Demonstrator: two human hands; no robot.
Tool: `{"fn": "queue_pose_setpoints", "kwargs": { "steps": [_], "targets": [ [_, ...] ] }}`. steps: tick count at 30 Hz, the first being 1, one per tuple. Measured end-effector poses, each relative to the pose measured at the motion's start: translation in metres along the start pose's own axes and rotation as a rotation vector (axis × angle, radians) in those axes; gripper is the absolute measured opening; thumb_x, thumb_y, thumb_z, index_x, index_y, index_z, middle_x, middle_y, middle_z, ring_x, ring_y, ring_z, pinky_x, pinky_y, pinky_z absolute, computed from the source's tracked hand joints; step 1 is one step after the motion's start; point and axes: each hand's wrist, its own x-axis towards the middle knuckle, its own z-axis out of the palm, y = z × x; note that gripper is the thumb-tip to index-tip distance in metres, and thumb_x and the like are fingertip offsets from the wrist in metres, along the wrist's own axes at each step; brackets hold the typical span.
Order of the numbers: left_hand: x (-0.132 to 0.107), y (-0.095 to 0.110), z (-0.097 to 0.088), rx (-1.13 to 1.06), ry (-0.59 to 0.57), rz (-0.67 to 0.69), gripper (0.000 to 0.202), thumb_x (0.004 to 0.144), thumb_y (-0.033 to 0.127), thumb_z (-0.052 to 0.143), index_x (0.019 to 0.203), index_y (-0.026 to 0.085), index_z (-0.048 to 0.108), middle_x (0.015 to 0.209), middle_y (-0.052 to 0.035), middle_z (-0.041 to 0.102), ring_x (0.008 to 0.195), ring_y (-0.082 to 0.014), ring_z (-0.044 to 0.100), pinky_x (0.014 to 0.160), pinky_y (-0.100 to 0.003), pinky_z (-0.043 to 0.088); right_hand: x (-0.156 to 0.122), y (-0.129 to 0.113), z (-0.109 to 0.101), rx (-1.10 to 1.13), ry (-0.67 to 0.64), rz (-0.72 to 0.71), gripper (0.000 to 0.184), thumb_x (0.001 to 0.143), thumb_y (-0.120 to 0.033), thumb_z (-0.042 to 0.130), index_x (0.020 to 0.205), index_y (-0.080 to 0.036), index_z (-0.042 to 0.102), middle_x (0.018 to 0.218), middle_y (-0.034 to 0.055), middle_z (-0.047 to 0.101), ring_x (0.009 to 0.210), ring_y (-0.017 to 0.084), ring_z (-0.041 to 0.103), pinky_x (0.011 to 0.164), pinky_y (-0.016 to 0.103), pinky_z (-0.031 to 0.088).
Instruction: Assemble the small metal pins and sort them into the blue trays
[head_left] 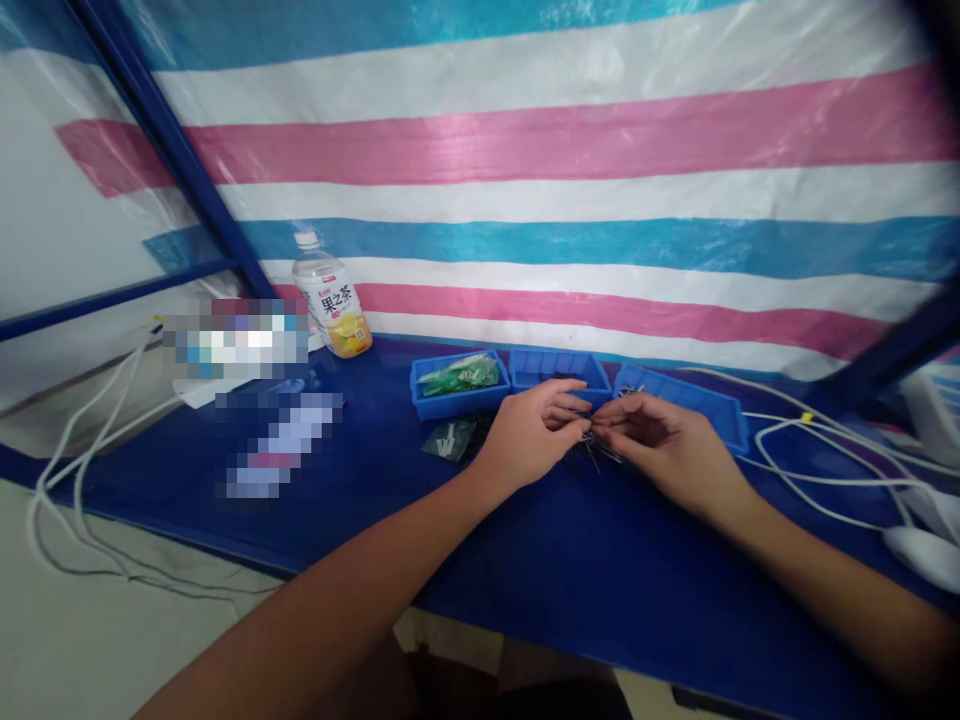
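Observation:
My left hand (529, 432) and my right hand (652, 440) meet with their fingertips over the blue tabletop (600, 580). Between the fingertips is a small dark part with thin metal legs (592, 438), too small to identify. A loose heap of similar dark parts (581, 460) lies just below the hands. Behind my left hand is a blue plastic tray (457, 402) holding a green bag, and a small clear bag (450, 438) lies in front of it. A second blue tray (559, 370) sits behind my fingers, and a third (694, 405) behind my right hand.
A tea bottle with a yellow label (331, 297) stands at the back left, beside pixelated blurred items (277, 445). White cables (825, 460) cross the right side, near a white object (922, 555). A striped plastic sheet (570, 150) hangs behind on a blue frame.

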Motion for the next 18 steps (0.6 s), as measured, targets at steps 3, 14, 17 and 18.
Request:
{"fn": "queue_pose_setpoints", "kwargs": {
  "steps": [3,14,17,18],
  "targets": [
    [0.000,0.000,-0.001,0.009,-0.006,0.007,0.048,0.088,0.008,0.073,0.136,0.016,0.070,0.115,-0.0136,0.083,0.102,-0.0225,0.082,0.096,-0.040,0.068,-0.001,0.000,0.000,-0.037,-0.013,-0.028,0.023,0.092,-0.041,0.081,0.106,-0.023,0.076,0.103,0.0083,0.080,0.090,0.024,0.079,0.086,0.040,0.067],
    [0.001,0.000,0.002,-0.040,-0.023,0.007,0.046,0.087,0.010,0.078,0.132,0.015,0.070,0.112,-0.0136,0.084,0.096,-0.0212,0.082,0.092,-0.037,0.068,-0.003,-0.009,0.001,-0.282,-0.047,-0.135,0.012,0.095,-0.030,0.071,0.105,-0.026,0.064,0.094,0.0041,0.074,0.082,0.022,0.071,0.076,0.036,0.061],
    [0.000,0.004,0.001,-0.036,-0.009,-0.001,0.045,0.088,0.013,0.079,0.132,0.015,0.071,0.111,-0.0135,0.084,0.095,-0.0212,0.082,0.090,-0.036,0.067,-0.003,-0.011,0.000,-0.279,-0.032,-0.151,0.023,0.096,-0.029,0.070,0.117,-0.027,0.062,0.094,0.0037,0.072,0.083,0.022,0.071,0.074,0.035,0.060],
    [-0.001,0.006,0.001,-0.012,-0.004,0.004,0.042,0.089,0.016,0.078,0.131,0.016,0.071,0.109,-0.0127,0.084,0.094,-0.0213,0.082,0.090,-0.036,0.067,-0.002,-0.012,0.000,-0.289,-0.019,-0.159,0.025,0.096,-0.029,0.070,0.120,-0.027,0.063,0.095,0.0042,0.072,0.083,0.022,0.071,0.073,0.035,0.060]
  ]
}}
